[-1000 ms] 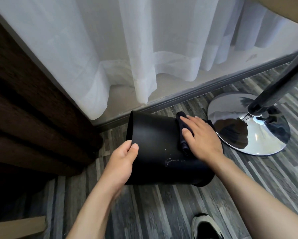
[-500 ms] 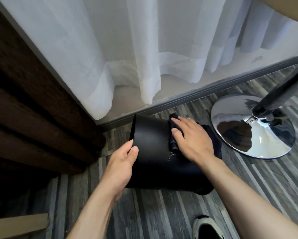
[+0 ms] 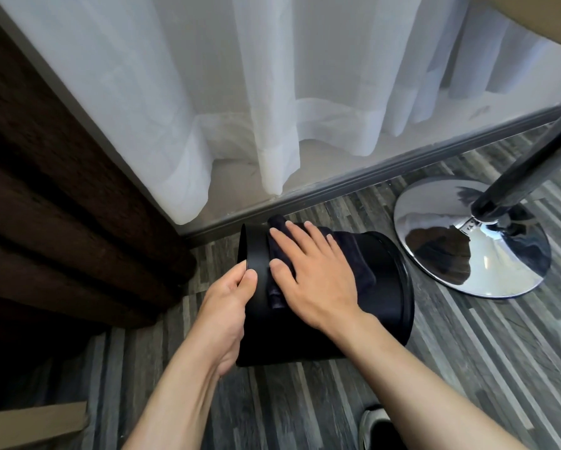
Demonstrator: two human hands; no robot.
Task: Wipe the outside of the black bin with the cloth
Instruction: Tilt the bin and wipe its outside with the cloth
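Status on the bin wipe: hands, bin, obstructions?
Left hand grips the black bin at its rim. Right hand flat, pressing the cloth on the bin's side. Bin tipped on the floor. Chrome stand base close beside, not touching.

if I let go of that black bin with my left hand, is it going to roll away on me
Probably. The black bin lies on its round side on smooth floor, so it could roll. The left hand pinching its rim seems to be what steadies it. It looks like light plastic, so the right hand pressing the cloth could shift it.
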